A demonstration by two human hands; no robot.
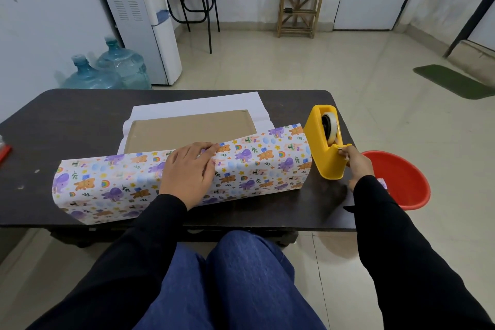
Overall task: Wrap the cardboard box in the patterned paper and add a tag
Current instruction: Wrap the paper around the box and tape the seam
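A flat brown cardboard box [192, 130] lies on the white back of the patterned paper [257, 166] in the middle of the dark table [67, 115]. The near flap of the paper, printed with animals and rainbows, is folded up over the box's front edge. My left hand [188, 169] presses flat on this flap and holds it down. My right hand [353, 159] pinches the tape end at the cutter of a yellow tape dispenser [325, 142] that stands at the paper's right end.
A red plastic basin [401, 182] sits just past the table's right edge, near my right forearm. A red object [4, 153] lies at the table's far left edge. Water bottles [107, 69] and a dispenser stand on the floor beyond the table.
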